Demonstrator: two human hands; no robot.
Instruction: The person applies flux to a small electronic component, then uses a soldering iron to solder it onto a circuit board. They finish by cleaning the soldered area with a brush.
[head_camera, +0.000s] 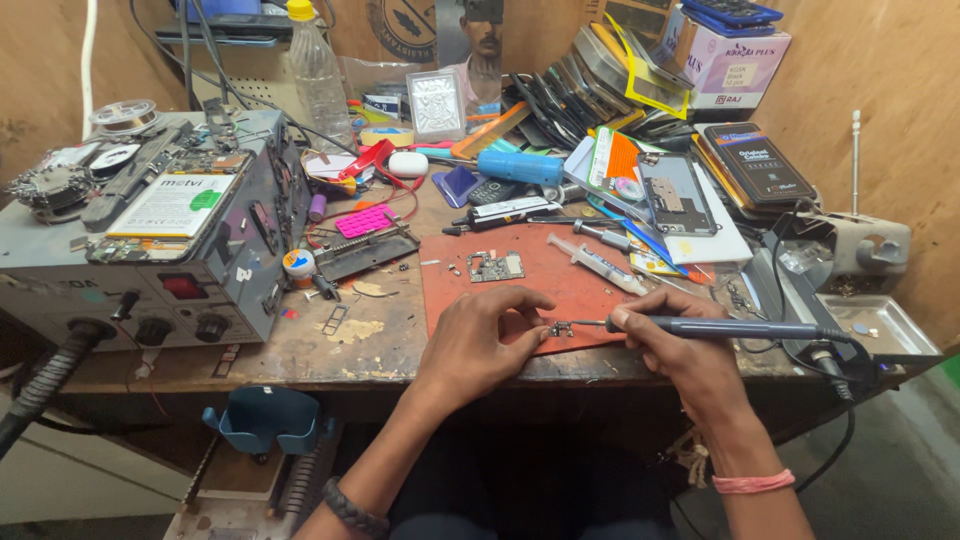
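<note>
A small circuit part (559, 328) is pinned at the near edge of the red mat (520, 285) by the closed fingers of the left hand (480, 335). A soldering iron (715, 328), lying crosswise with its tip pointing left at the part, is gripped in the right hand (680, 345). A syringe (598, 263) lies beyond on the tabletop (330, 345).

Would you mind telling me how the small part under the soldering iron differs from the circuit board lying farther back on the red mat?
The small part is far smaller than the circuit board. The part is pinned by the left hand, with the soldering iron, held in the right hand, at it; the board lies untouched. The part sits near the front edge of the red mat, the board near the back. Both rest on the mat.
</note>
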